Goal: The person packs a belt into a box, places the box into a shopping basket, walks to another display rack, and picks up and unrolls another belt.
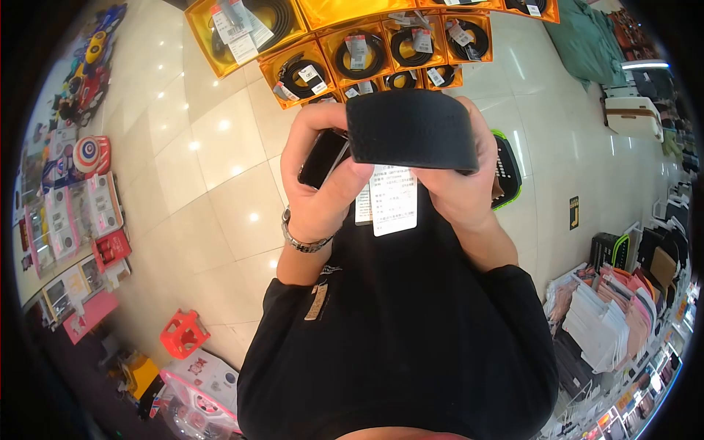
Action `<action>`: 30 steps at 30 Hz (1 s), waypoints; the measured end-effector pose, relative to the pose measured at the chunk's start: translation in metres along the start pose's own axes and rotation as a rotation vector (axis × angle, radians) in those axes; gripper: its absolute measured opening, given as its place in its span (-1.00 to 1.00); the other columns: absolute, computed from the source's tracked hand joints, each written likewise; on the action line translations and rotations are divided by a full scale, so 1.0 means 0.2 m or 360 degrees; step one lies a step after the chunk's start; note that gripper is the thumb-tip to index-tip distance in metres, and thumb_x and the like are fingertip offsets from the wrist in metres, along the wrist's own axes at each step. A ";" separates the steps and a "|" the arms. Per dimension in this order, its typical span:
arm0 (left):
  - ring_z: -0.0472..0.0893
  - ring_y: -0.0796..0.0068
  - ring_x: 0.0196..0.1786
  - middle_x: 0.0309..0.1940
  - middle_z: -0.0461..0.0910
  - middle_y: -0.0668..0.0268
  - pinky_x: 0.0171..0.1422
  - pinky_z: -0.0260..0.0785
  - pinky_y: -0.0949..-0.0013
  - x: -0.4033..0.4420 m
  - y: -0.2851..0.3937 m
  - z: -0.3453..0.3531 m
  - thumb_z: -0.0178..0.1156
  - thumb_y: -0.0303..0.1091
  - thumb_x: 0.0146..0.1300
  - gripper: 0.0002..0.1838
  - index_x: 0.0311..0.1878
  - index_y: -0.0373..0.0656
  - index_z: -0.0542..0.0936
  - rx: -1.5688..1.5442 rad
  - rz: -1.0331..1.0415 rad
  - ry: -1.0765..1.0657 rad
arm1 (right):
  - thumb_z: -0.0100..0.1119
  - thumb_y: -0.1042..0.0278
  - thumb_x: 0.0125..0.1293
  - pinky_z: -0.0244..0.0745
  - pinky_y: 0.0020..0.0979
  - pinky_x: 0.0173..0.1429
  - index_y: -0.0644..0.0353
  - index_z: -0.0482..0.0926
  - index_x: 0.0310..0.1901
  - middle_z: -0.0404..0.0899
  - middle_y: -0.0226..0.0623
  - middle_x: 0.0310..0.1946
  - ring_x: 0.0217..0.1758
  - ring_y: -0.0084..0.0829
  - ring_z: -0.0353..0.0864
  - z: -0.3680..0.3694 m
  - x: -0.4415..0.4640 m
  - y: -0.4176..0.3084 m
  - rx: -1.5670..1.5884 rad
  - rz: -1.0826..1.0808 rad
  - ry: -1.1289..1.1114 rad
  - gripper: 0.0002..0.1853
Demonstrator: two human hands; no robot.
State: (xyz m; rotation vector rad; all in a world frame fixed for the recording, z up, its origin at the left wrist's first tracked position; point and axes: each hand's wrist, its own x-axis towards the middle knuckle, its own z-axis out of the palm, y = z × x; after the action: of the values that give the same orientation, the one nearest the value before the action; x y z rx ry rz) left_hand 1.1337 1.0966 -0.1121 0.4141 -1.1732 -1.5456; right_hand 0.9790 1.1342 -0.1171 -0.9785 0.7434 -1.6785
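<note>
Both hands hold a coiled black belt (411, 132) in front of my chest. My left hand (330, 187) is wrapped around its left side, with the shiny dark buckle (320, 160) showing between thumb and fingers. On the other side, my right hand (462, 194) grips the belt's right end, thumb underneath. White printed tags (394, 202) dangle below the belt between the two hands. A metal watch (302, 238) circles my left wrist.
Beyond my hands, orange boxes (315, 48) hold several coiled, tagged belts. A green-rimmed black item (507, 170) stands right of my right hand. Boxed toys (66, 213) line the left, beside a red stool (183, 334). Hanging clothes (598, 323) are at right.
</note>
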 end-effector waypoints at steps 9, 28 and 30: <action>0.61 0.33 -0.02 -0.20 0.56 0.17 0.43 0.14 0.09 -0.05 -0.16 0.12 0.08 -0.55 0.11 -0.69 -0.03 -0.30 0.40 0.0116 0.0135 0.0085 | -0.09 0.40 0.38 0.33 -0.56 -0.32 0.32 0.45 -0.13 0.57 -0.30 -0.35 -0.38 -0.57 0.55 -0.20 -0.06 0.06 0.0230 0.0253 -0.0027 -0.82; 0.53 0.30 0.00 -0.21 0.57 0.19 0.19 0.29 0.26 -0.14 -0.30 0.29 0.02 -0.61 -0.07 -0.67 -0.15 -0.34 0.53 0.0231 -0.0029 -0.0337 | 0.06 0.20 0.35 0.51 -0.48 -0.15 0.35 0.57 -0.20 0.68 -0.18 -0.33 -0.32 -0.50 0.65 -0.45 -0.09 0.19 0.0894 0.1302 0.0060 -0.69; 0.55 0.19 -0.01 -0.29 0.59 0.19 0.20 0.27 0.17 -0.12 -0.30 0.31 0.01 -0.60 -0.14 -0.66 -0.20 -0.31 0.55 0.0131 0.0010 -0.0448 | 0.04 0.20 0.36 0.50 -0.49 -0.09 0.29 0.52 -0.25 0.67 -0.15 -0.32 -0.27 -0.50 0.64 -0.47 -0.10 0.20 0.0488 0.1235 0.0013 -0.73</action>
State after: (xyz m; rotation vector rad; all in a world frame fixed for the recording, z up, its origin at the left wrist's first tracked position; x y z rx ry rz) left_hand 1.0622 1.1410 -0.1433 0.2512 -1.4568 -1.5896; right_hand 0.9181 1.1437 -0.2015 -0.3812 0.7184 -1.0635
